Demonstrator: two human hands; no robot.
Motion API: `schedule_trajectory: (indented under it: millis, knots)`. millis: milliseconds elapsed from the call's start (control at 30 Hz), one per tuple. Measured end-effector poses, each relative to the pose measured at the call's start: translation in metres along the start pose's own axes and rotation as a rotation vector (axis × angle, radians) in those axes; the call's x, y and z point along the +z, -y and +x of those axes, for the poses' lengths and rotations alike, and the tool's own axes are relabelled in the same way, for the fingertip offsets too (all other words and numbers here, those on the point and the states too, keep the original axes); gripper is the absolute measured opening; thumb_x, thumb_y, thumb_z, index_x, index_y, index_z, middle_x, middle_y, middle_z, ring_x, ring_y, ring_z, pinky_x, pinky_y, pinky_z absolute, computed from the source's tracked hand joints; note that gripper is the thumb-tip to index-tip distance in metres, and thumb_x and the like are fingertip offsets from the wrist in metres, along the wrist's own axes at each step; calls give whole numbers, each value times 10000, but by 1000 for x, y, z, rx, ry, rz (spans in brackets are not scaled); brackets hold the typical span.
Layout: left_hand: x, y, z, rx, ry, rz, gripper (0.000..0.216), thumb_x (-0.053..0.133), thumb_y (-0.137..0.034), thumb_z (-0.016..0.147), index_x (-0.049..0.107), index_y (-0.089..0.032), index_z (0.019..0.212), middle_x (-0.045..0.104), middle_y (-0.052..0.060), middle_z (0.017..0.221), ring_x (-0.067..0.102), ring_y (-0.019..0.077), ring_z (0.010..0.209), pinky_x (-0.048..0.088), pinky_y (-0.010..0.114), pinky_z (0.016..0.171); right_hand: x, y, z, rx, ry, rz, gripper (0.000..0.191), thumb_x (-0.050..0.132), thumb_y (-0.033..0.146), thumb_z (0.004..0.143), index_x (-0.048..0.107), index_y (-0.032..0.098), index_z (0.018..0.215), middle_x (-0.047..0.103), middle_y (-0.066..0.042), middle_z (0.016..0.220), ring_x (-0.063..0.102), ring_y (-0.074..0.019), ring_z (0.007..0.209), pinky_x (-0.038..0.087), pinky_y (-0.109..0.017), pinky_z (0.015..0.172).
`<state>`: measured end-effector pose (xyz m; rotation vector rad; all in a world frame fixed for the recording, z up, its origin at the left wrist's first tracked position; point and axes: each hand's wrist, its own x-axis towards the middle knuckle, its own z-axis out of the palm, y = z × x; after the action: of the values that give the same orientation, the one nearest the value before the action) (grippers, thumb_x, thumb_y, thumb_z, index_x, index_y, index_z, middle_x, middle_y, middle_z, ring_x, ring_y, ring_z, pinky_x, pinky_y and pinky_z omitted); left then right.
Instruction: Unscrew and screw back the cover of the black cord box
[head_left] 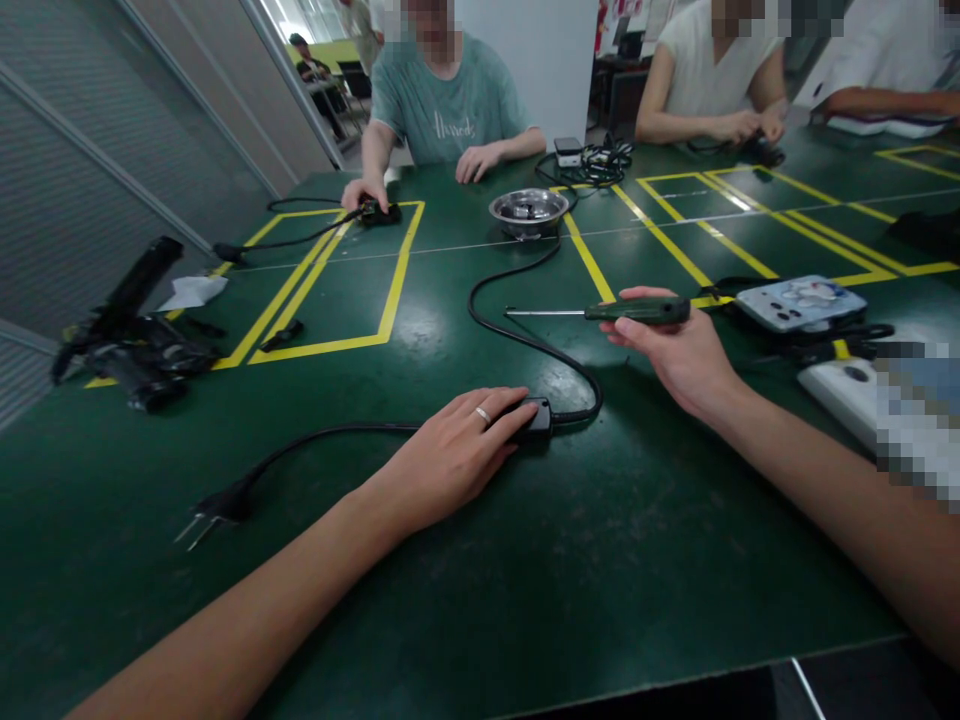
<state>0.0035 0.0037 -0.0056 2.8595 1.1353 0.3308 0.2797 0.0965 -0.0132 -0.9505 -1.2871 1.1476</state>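
My left hand (454, 452) lies flat on the green table (480, 580), fingers stretched over a small black in-line box (537, 417) on a black power cable (330, 433). The cable ends in a two-pin plug (214, 508) at the left and curves away toward a steel bowl (528, 211). My right hand (675, 350) is raised slightly above the table and grips a green-handled screwdriver (637, 311), its thin shaft pointing left.
Yellow tape rectangles (337, 290) mark the table. A pile of black parts (131, 345) lies at the left edge. White devices (799, 303) sit at the right. Across the table, a person's hand (365, 192) rests on another black box; two more people sit at the far right.
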Motion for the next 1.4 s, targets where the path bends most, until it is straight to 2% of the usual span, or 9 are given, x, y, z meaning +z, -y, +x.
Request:
schedule_trajectory:
  millis: [233, 367, 500, 600, 733, 867, 1100, 1267, 1400]
  knots:
    - [1, 1, -1, -10, 5, -18, 480, 443, -145, 946, 388, -193, 1421, 444, 124, 1448, 470, 268, 1284, 455, 491, 1046, 0, -4, 0, -15, -11, -35, 477, 802, 308, 677, 640, 244, 1121, 721, -8, 978, 707, -188, 908, 553, -423, 922]
    - [2, 1, 0, -23, -3, -34, 471, 437, -171, 958, 390, -201, 1426, 453, 127, 1440, 481, 270, 1279, 461, 496, 1040, 0, 3, 1, -4, -45, 45, 400, 757, 320, 730, 629, 242, 1101, 708, 3, 925, 711, -173, 869, 563, -400, 896]
    - [2, -1, 1, -44, -3, -18, 463, 443, -190, 966, 398, -199, 1426, 455, 121, 1441, 470, 264, 1289, 442, 487, 1062, -2, 16, 2, -16, -175, 94, 292, 684, 411, 791, 615, 215, 997, 688, -2, 842, 704, -160, 758, 582, -359, 801]
    - [2, -1, 1, -43, -5, -5, 455, 446, -195, 967, 407, -189, 1420, 457, 117, 1442, 468, 258, 1288, 432, 477, 1072, -4, 22, 2, 0, -288, 121, 286, 626, 464, 819, 581, 203, 928, 679, -7, 752, 672, -151, 626, 575, -323, 665]
    - [3, 0, -1, -39, -12, 0, 463, 464, -190, 958, 411, -185, 1418, 454, 119, 1443, 465, 256, 1289, 431, 465, 1073, -6, 23, 2, -15, -426, 170, 291, 572, 509, 830, 535, 220, 827, 622, 13, 611, 587, -134, 478, 501, -283, 483]
    - [3, 0, -3, -37, -18, 4, 469, 474, -188, 951, 412, -177, 1416, 454, 127, 1438, 467, 261, 1282, 431, 469, 1067, -12, 23, 3, -71, -524, 144, 283, 529, 533, 832, 509, 253, 799, 544, 32, 569, 535, -139, 431, 444, -296, 408]
    - [3, 1, -1, -38, -8, 9, 459, 470, -192, 953, 415, -175, 1408, 441, 128, 1445, 462, 266, 1287, 433, 468, 1065, -15, 30, 2, -21, -511, 160, 219, 509, 478, 843, 509, 278, 755, 514, 16, 564, 499, -132, 444, 434, -296, 408]
    - [6, 1, -2, -38, -22, -1, 440, 480, -195, 951, 419, -177, 1386, 428, 121, 1460, 461, 259, 1292, 438, 469, 1063, -11, 28, 5, -99, -576, 225, 272, 505, 503, 814, 522, 257, 699, 492, 35, 546, 463, -124, 381, 363, -286, 319]
    - [6, 1, -2, -34, -23, 3, 436, 485, -222, 955, 418, -179, 1383, 432, 125, 1454, 464, 260, 1292, 443, 477, 1060, -11, 25, 7, -132, -556, 243, 281, 533, 509, 803, 530, 257, 681, 494, 34, 541, 463, -126, 385, 347, -284, 309]
